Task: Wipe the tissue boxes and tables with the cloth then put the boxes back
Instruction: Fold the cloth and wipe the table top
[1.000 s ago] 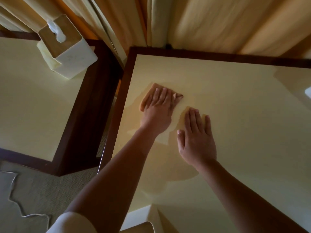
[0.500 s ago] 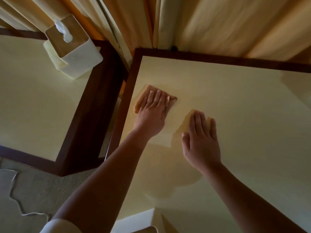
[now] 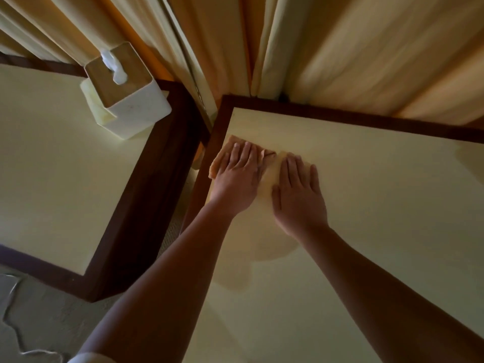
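My left hand (image 3: 237, 176) lies flat with straight fingers on an orange-tan cloth (image 3: 222, 157), pressing it onto the pale yellow right table (image 3: 379, 205) near its far left corner. Beside it, my right hand (image 3: 298, 192) rests flat on the bare tabletop, fingers straight, just right of the cloth. On the left table (image 3: 52, 166), at its far right corner, stands a white tissue box (image 3: 136, 111) with a wooden lid and a tissue sticking out.
Both tables have dark wooden frames, with a narrow gap of carpet between them. Cream and orange curtains (image 3: 314, 48) hang right behind the tables. A white cable (image 3: 10, 323) lies on the carpet at the lower left.
My left hand has slid the cloth left toward the table's edge and a little farther away. My right hand has moved closer to it, now almost touching the cloth.
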